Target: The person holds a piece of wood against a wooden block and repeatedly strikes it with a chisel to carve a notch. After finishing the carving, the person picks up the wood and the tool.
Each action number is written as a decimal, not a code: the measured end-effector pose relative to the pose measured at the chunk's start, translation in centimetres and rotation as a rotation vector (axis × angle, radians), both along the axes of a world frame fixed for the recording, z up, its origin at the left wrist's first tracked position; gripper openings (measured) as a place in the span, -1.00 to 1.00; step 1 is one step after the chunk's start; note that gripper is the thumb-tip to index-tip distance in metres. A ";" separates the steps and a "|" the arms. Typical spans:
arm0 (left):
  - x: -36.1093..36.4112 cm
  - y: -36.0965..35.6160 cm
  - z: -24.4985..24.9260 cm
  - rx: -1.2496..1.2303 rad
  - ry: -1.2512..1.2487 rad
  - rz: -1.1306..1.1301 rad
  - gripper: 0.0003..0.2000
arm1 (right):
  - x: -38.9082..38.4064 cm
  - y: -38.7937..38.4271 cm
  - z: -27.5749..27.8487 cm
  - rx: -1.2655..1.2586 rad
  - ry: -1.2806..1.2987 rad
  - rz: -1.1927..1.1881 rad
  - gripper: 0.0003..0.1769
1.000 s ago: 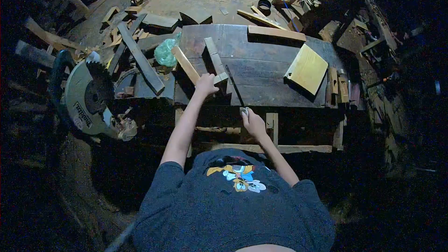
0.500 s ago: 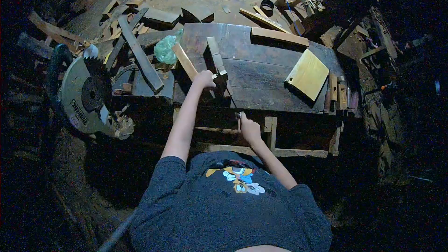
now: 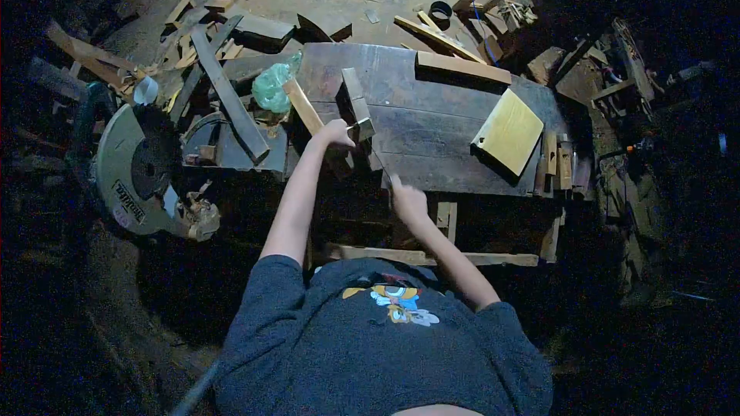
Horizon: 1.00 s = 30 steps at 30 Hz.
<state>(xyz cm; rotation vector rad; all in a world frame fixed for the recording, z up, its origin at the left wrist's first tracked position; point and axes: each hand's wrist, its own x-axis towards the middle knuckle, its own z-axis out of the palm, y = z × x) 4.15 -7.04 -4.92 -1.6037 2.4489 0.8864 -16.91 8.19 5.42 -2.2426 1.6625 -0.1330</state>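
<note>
My left hand [image 3: 334, 134] is closed on a small light piece of wood at the near end of a grey wooden block [image 3: 354, 85] on the workbench [image 3: 420, 135]. A pale wooden strip [image 3: 304, 106] lies just beyond and left of this hand. My right hand [image 3: 408, 202], at the bench's front edge, is closed on the handle end of a thin dark tool [image 3: 379, 158]. The tool slants up and left towards the block's near end; its tip is too dark to make out.
A circular saw [image 3: 127, 177] with a toothed blade stands at the left. Near it are a green plastic bag [image 3: 272, 88] and a long grey board [image 3: 228, 94]. A square yellow board [image 3: 510, 132] and a wooden bar [image 3: 462, 67] lie on the right half of the bench.
My right hand has moved slightly up towards the bench with the thin tool. My left hand stays at the block's near end. The view has shifted slightly.
</note>
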 end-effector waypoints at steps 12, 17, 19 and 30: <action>-0.3 0.6 0.5 0.057 0.023 0.036 -0.48 | 5.3 -7.5 -3.1 -0.003 -0.088 -0.036 -0.81; 0.0 0.3 0.2 0.021 0.056 0.047 -0.49 | -0.5 0.2 -1.5 0.054 -0.032 0.009 -0.72; -0.2 0.5 0.7 0.035 -0.013 0.024 -0.49 | -1.9 1.6 -2.3 0.092 -0.003 -0.004 -0.70; -0.2 1.1 3.8 0.037 0.062 0.055 -0.55 | -5.0 -1.1 -2.6 -0.006 -0.050 0.154 -0.62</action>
